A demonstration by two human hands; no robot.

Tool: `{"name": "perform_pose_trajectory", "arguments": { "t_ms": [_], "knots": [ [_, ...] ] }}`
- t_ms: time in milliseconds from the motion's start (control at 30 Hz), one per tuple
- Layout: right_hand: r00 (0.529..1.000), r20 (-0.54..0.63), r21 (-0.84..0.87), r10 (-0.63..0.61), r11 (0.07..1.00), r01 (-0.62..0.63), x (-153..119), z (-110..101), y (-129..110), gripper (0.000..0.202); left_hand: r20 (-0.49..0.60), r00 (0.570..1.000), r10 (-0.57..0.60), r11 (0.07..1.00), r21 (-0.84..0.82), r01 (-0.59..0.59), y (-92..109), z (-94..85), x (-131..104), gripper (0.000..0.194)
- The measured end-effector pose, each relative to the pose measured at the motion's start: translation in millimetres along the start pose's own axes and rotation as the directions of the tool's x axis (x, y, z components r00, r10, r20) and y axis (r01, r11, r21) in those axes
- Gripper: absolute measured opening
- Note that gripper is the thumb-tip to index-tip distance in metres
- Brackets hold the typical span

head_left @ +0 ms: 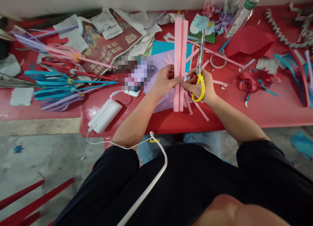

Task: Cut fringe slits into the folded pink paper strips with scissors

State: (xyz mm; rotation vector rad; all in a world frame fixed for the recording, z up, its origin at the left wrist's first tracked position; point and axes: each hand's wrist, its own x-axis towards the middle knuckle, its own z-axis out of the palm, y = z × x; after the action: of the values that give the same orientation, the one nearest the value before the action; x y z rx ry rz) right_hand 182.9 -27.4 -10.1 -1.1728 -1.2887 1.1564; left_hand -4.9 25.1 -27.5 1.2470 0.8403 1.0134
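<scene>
I have one long, folded strip of pink paper [177, 64] between my two hands, and one pair of yellow-handled metal scissors [201, 56]. My left hand [166, 81] is closed in a pinch, thumb and fingers on the strip's left side. My right hand [204, 84] is curled round the scissors, blades together and pointing toward the table's far edge, while its thumb and fingertip meet the strip's right edge. Around me I count one white plastic power bank [105, 115] by the near left corner of the red table [244, 110], one round roll of clear tape [218, 60], and one clear plastic bottle [241, 19] at the far edge. The narrow pink paper cuttings [201, 111] overlap too much to count.

The strip is over the table's middle, above one lilac paper sheet [158, 104] and one blue paper sheet [158, 47], running from the far side toward the near edge. It is pale pink and straight, with a deeper pink line down its length between two flat bands; the left band reaches slightly farther.

The bottle wears a green label [249, 4] with white marks too small for me to read. Toward the far left, a dark red newspaper page [107, 45] carries gold Chinese characters, blurred.
</scene>
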Motion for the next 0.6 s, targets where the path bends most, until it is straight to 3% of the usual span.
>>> {"name": "perform_pose_trajectory", "arguments": {
  "t_ms": [167, 367, 500, 600],
  "knots": [
    [0.998, 0.060, 0.000, 0.014, 1.000, -0.015, 1.3, -1.6, 2.9, 0.051, 0.062, 0.998, -0.022, 0.997, -0.079, 0.027, -5.9, 8.5, -2.2, 0.046],
    [0.999, -0.040, -0.008, -0.032, 0.999, 0.031, 12.2, -7.4, 10.4, 0.047, 0.086, 0.995, -0.055, 0.986, -0.152, 0.068, -9.3, 0.5, 1.5, 0.053],
    [0.995, -0.091, 0.003, -0.033, 0.999, 0.034, 15.3, -11.4, 5.3, 0.050, 0.166, 0.969, -0.183, 0.955, -0.203, 0.215, -7.0, 9.3, -5.9, 0.058],
    [0.994, -0.112, 0.017, -0.020, 1.000, 0.022, 15.3, -14.4, -1.0, 0.052, 0.154, 0.955, -0.254, 0.930, -0.231, 0.284, -3.5, 24.3, -14.9, 0.055]
  ]
}}
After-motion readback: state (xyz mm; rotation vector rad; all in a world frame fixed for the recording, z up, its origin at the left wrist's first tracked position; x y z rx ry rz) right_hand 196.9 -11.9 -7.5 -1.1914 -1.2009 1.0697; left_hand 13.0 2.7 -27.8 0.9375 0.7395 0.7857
